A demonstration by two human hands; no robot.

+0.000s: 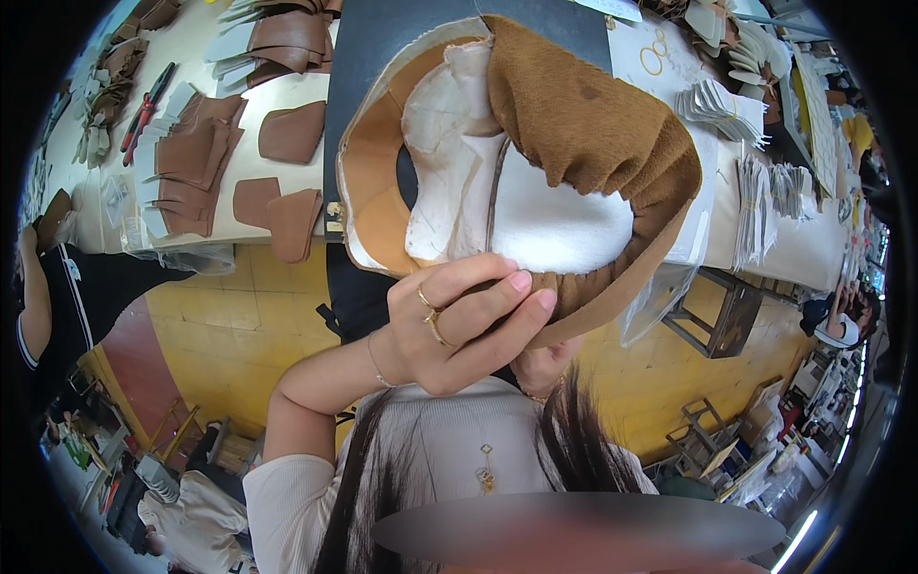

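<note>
A large sewn piece that looks like a boot upper [583,100] is spread in front of me, with a fuzzy brown fabric side that is gathered into folds. Its other side shows tan leather and whitish backing [449,124], and white padding lies in the middle. My left hand [464,320], wearing rings and a bracelet, pinches the near edge where the brown band meets the padding. Lower and slightly to the right, my right hand [550,364] grips the same band from beneath. Most of its fingers are hidden behind the piece.
Cut brown leather pieces [292,132] and stacks of them lie on the table to the left, near a red-and-black pen-like tool [143,120]. White stacked pieces [727,110] lie to the right. A wooden stool [717,311] stands on the yellow floor. Another person [81,287] is at the left.
</note>
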